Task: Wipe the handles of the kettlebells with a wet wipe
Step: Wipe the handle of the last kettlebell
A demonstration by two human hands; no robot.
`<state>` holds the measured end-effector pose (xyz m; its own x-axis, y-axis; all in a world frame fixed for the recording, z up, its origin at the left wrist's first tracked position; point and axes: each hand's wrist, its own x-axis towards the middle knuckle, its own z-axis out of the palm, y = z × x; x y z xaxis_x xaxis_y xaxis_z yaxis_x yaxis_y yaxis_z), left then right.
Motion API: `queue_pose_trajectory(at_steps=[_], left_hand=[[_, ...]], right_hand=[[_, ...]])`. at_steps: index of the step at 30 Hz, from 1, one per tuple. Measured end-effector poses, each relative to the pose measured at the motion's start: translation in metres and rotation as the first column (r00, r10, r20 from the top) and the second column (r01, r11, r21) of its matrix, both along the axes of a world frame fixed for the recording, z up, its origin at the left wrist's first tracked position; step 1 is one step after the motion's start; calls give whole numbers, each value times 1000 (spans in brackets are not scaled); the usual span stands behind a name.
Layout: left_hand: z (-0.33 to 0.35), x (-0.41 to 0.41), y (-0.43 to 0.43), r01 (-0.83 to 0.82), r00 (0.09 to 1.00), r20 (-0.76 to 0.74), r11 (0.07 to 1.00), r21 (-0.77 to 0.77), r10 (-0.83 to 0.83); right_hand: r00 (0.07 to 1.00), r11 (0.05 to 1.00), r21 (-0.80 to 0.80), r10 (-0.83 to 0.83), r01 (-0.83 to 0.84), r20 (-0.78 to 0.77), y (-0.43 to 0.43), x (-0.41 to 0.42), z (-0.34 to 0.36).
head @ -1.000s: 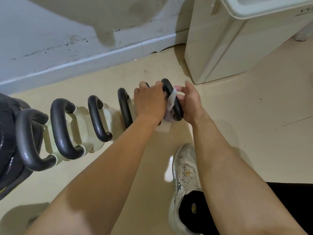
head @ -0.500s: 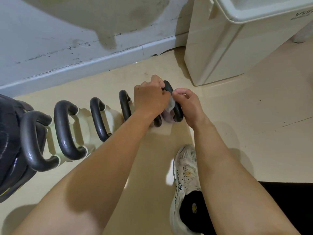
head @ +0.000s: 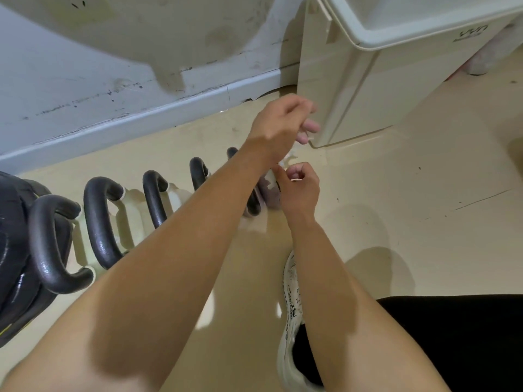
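Note:
A row of several kettlebells with black handles stands on the floor along the wall. The nearer ones (head: 99, 219) have cream bodies. The one at the right end (head: 268, 195) has a pinkish body and sits mostly hidden behind my arms. My right hand (head: 298, 186) is just above it, fingers closed on a crumpled white wet wipe (head: 288, 161). My left hand (head: 283, 123) hovers higher, off the handles, fingers loosely curled and blurred. Whether it also pinches the wipe is unclear.
A white cabinet (head: 353, 89) stands just right of the row, against the grey baseboard (head: 141, 117). A black bag (head: 14, 236) lies at the far left. My white shoe (head: 291, 292) rests on the beige floor below my hands.
My left hand has let go of the right-end kettlebell's handle and risen up and right. My right hand has come off the handle with the wipe.

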<state>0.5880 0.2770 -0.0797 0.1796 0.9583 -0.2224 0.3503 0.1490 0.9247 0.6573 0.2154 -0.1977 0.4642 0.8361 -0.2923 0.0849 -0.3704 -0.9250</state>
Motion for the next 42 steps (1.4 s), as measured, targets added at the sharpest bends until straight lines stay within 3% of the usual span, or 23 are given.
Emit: queue_pose_trajectory(at_steps=[4,8,9,13,22,27,32,36,42], left_hand=[[-24,-24,-16,-166,953,-251,985,38,170],[-49,-34,-38,-243,912,-367,962,-125,183],[-51,-31,-42,-227,911,-385,960,-164,150],[-55,-19,-49,-191,917,-387,956,-224,93],[-65,-11,-38,-133,865,-502,956,-263,-18],[-61,-8,-39,-106,782,-622,975,-194,-39],[-59,-8,-51,-135,676,-733,991,-15,81],[-61,-13,-56,-124,686,-699,979,163,204],[-63,-13,-53,-203,852,-460,968,149,250]], right_hand=[[999,999,35,-4,2,38,-2,-3,5],[974,983,23,179,-183,139,2,2,5],[969,975,25,216,-221,120,3,5,6],[930,950,26,311,-312,-193,12,17,13],[836,901,-35,385,-432,-392,23,27,1],[868,920,-93,322,-382,-377,22,27,-4],[892,939,-64,298,-338,-340,21,28,1],[936,967,23,251,-253,-248,20,24,9],[980,990,6,141,-141,-142,9,20,10]])
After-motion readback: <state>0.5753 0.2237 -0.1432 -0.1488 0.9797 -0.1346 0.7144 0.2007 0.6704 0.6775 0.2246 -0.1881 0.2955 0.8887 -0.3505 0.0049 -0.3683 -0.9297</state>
